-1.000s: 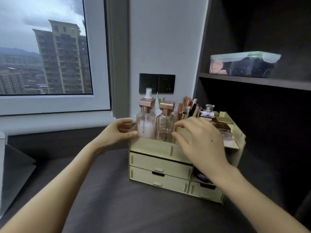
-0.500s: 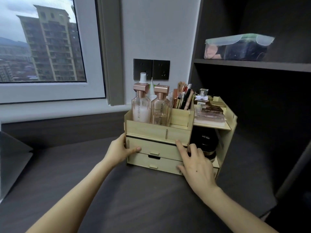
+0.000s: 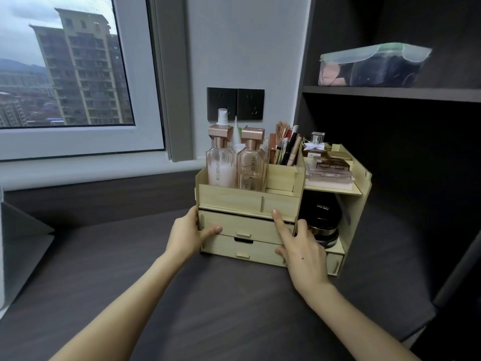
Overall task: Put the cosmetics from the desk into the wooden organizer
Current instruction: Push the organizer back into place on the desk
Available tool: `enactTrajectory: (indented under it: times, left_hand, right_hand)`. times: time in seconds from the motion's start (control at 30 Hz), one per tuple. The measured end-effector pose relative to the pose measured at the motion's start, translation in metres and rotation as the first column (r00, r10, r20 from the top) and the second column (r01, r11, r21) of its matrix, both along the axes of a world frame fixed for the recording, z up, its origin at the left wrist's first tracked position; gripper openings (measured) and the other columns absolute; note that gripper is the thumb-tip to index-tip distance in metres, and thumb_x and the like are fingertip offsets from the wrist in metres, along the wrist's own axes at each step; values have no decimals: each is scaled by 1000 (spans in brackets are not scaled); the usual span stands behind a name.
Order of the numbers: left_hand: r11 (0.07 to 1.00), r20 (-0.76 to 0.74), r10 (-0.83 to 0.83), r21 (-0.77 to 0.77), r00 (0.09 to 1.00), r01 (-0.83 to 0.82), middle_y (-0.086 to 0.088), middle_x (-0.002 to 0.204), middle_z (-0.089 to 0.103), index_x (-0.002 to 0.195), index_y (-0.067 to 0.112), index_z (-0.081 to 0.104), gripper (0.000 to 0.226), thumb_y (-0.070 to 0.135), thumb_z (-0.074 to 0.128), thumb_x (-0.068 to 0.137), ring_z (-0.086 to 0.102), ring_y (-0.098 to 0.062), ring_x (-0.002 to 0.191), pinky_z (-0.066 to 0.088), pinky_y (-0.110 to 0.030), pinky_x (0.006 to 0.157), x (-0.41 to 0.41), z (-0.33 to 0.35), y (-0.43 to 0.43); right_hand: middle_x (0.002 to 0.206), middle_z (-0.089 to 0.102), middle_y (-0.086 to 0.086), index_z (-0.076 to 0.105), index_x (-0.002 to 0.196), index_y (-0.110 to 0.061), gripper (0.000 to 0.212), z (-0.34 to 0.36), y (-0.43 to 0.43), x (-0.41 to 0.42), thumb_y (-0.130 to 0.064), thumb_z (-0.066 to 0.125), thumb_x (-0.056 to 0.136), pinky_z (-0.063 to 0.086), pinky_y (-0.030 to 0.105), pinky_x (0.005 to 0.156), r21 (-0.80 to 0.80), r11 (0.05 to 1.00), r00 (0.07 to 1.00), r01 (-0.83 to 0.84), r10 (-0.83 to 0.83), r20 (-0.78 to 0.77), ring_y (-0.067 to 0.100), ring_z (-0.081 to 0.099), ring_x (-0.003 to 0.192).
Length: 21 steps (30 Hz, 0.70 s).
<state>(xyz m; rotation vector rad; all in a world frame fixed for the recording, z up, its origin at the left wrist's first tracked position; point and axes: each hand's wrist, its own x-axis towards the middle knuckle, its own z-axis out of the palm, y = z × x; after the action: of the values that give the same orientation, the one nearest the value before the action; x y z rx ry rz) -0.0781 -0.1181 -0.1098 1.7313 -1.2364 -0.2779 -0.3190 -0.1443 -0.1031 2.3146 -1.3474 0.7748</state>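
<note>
One organizer (image 3: 234,199) is set on the desk (image 3: 234,295). Two bottles (image 3: 221,165) are stood in its top left compartment. Its left corner is gripped by the left hand (image 3: 187,235); its front is pressed by the flat right hand (image 3: 302,254).

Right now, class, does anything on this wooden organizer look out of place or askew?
The top drawer of the organizer seems slightly ajar: a dark gap shows above its front. Nothing looks spilled or damaged.
</note>
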Motion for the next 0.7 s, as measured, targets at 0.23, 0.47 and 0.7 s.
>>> enactTrajectory:
  times: [0.23,0.47,0.7]
  left_hand:
    - [1000,35,-20,-24,999,20,-3,98,72,125,21,53,58,28,76,73,68,-21,89,55,-36,82,-19,-1,-5]
    - [999,188,-44,-7,981,46,-8,98,73,135,25,42,61,31,69,80,67,-25,91,54,-35,80,-36,2,-13]
    - [998,317,-53,43,947,42,-12,97,72,131,13,39,57,31,65,84,66,-28,92,52,-36,79,-43,3,-25]
  right_hand:
    - [98,51,17,16,146,-23,92,-3,-33,-14,-17,75,76,38,31,46,103,995,1000,0,-1,14,27,57,67]
    - [114,41,12,-16,140,-25,85,-10,-76,-28,-25,54,92,39,31,60,142,990,999,-13,8,39,24,53,86]
    - [116,41,14,-13,141,-24,86,-14,-105,-33,-22,57,91,49,36,65,157,985,997,-67,59,58,26,55,83]
